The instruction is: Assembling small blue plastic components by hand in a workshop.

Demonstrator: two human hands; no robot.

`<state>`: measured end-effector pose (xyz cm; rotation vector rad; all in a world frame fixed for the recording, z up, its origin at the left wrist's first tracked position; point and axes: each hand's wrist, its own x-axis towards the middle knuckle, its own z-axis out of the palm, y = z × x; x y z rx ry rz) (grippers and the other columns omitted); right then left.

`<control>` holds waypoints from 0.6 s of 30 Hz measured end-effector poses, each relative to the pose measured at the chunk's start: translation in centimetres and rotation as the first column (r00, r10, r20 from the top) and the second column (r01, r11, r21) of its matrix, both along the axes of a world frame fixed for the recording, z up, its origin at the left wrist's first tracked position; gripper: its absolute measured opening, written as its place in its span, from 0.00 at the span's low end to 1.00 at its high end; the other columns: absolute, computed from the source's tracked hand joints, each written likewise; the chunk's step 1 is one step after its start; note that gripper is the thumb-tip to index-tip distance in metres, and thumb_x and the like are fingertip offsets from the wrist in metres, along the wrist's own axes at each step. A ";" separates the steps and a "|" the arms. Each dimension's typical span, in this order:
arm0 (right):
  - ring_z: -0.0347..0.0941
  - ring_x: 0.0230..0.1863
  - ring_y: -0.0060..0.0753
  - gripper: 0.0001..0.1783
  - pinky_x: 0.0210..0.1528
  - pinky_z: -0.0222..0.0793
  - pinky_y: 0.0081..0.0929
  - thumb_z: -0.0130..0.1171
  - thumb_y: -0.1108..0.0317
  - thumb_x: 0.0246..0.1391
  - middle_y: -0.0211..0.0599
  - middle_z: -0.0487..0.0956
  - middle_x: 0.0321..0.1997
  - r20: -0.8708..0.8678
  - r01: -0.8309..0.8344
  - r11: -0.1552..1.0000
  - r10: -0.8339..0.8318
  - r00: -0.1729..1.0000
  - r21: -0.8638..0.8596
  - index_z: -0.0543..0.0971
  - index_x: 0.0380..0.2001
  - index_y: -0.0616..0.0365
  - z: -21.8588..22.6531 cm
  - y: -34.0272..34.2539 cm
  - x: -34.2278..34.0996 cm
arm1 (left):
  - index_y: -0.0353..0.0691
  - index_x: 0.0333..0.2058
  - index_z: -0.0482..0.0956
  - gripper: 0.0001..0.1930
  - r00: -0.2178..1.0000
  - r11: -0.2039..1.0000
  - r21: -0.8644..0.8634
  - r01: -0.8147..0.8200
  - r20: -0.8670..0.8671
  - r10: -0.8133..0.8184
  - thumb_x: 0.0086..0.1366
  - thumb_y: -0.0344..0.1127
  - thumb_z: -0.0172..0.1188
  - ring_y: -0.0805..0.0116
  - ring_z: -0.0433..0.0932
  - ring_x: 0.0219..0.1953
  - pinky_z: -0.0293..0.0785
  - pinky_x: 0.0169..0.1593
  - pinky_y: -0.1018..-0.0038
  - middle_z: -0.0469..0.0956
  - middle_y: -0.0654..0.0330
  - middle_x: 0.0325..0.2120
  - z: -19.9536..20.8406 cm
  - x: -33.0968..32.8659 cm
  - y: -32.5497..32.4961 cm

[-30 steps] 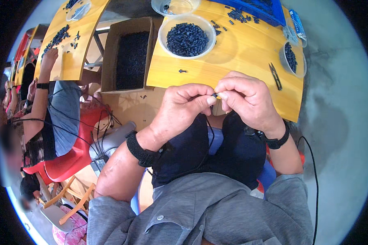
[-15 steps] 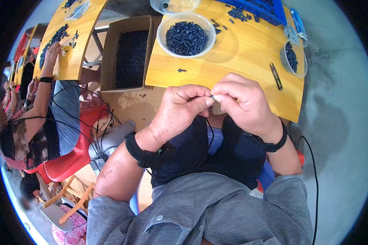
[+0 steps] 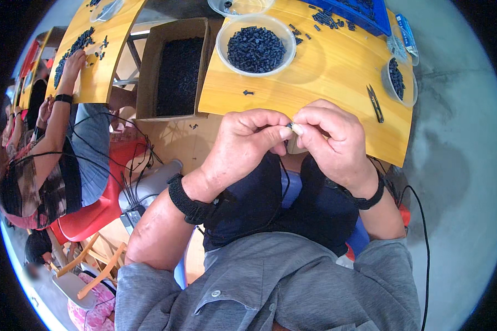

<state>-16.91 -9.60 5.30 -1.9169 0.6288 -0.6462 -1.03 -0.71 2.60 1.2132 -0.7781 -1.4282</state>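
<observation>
Just off the near edge of the wooden table (image 3: pixel 315 91), both my hands meet fingertip to fingertip. A small dark part (image 3: pixel 290 126) shows between them, mostly covered by the fingers, so its exact kind is unclear. My left hand (image 3: pixel 247 142) pinches it between thumb and forefinger. From the other side, my right hand (image 3: pixel 337 138) pinches at the same piece. A lone small black plastic part (image 3: pixel 248 92) lies on the table beyond my left hand. Farther back stands a clear round tub (image 3: pixel 220 44) filled with similar black pieces.
Thread snips (image 3: pixel 375 103) lie at the right, beside a smaller tub (image 3: pixel 413 99) of dark parts. A blue bin (image 3: pixel 389 16) and scattered pieces (image 3: pixel 326 21) occupy the back. Left of the table stands a cardboard box (image 3: pixel 146 83) of black parts. Another person's hand (image 3: pixel 74 65) works at a neighbouring table.
My joined fingertips have shifted slightly up and right, and the grip on the small piece has altered a little. The whole view has tilted slightly.
</observation>
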 end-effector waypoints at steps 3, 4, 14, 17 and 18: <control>0.73 0.26 0.36 0.03 0.28 0.68 0.28 0.57 0.80 0.48 0.39 0.74 0.26 0.032 0.011 0.994 -0.008 0.999 -0.106 0.76 0.28 0.63 -0.1 0.2 0.0 | 0.34 0.37 0.80 0.05 1.000 1.000 -0.003 0.003 -0.013 -0.003 0.63 0.27 0.59 0.79 0.76 0.26 0.74 0.33 0.82 0.80 0.64 0.28 0.1 0.0 0.0; 0.73 0.27 0.37 0.04 0.28 0.68 0.28 0.58 0.80 0.48 0.40 0.75 0.26 0.038 0.007 0.990 -0.002 0.999 -0.144 0.76 0.29 0.62 -0.1 0.2 -0.1 | 0.33 0.36 0.80 0.05 1.000 1.000 -0.004 0.008 -0.023 -0.008 0.63 0.26 0.59 0.79 0.76 0.26 0.74 0.33 0.82 0.80 0.64 0.28 0.1 -0.1 0.1; 0.73 0.25 0.41 0.06 0.26 0.70 0.30 0.58 0.80 0.49 0.42 0.74 0.28 0.078 0.044 0.929 -0.016 0.997 -0.366 0.76 0.32 0.62 -1.2 1.5 -0.4 | 0.32 0.36 0.80 0.05 0.995 0.998 0.064 0.029 -0.097 -0.023 0.63 0.25 0.57 0.77 0.78 0.27 0.75 0.33 0.82 0.80 0.63 0.27 0.4 -0.1 0.1; 0.73 0.25 0.41 0.06 0.27 0.70 0.31 0.57 0.80 0.49 0.41 0.74 0.29 0.076 0.013 0.956 0.010 0.997 -0.294 0.76 0.33 0.62 -1.3 1.1 -0.6 | 0.32 0.36 0.80 0.05 0.996 0.996 0.075 0.052 -0.079 -0.046 0.64 0.25 0.56 0.77 0.78 0.27 0.75 0.33 0.82 0.80 0.63 0.27 0.3 -0.2 0.1; 0.73 0.26 0.41 0.06 0.28 0.70 0.31 0.57 0.80 0.49 0.41 0.74 0.29 0.069 -0.013 0.966 0.032 0.997 -0.259 0.76 0.33 0.62 -1.2 1.0 -0.6 | 0.32 0.36 0.80 0.05 0.997 0.994 0.088 0.061 -0.056 -0.057 0.64 0.25 0.56 0.77 0.78 0.27 0.75 0.33 0.81 0.80 0.63 0.27 0.3 -0.1 0.1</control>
